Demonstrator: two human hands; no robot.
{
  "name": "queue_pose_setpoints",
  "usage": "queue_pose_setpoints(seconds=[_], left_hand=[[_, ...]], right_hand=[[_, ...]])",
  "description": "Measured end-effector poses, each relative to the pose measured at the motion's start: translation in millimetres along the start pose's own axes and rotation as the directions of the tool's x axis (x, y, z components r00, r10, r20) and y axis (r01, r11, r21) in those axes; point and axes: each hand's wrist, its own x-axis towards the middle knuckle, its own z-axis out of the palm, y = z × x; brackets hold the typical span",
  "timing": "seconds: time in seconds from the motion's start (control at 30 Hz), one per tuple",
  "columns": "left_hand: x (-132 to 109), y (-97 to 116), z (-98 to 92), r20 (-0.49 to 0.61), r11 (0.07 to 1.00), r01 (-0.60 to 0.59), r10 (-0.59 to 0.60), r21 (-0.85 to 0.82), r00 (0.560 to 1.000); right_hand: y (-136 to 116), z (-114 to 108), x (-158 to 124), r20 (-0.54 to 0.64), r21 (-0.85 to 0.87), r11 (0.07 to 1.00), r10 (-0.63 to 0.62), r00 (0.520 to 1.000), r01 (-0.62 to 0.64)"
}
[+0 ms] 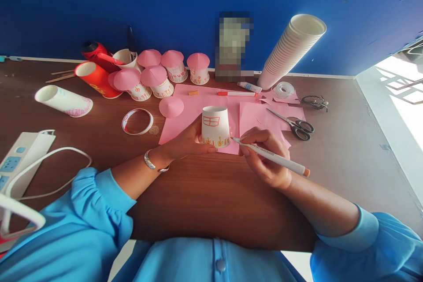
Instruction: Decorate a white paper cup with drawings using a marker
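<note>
My left hand (191, 141) grips a white paper cup (215, 128), held upside down with its wide rim at the bottom. A red window is drawn on the cup's side, and yellow-brown flowers with red marks run along the lower rim. In my right hand (266, 158) is a white marker (277, 158) with an orange-brown end, its tip at the cup's lower right edge. Beneath the cup lie pink paper sheets (191, 101). Just left of them rests a pink paper cone (171, 107).
Cups with pink cone tops (198, 67) stand at the back left. A tall cup stack (292, 50) leans by the wall. Scissors (299, 128), a red marker (236, 94), a glue tube (249, 87), a tape roll (137, 121) and a power strip (24, 163) lie around.
</note>
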Motion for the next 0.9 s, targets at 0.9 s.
queue_pose_setpoints(seconds=[0.9], left_hand=[[5,7,10.2,0.107,0.970,0.013,0.013,-0.243,0.994]], right_hand=[[-3,1,0,0.125,0.311,0.948,0.032,0.992,-0.070]])
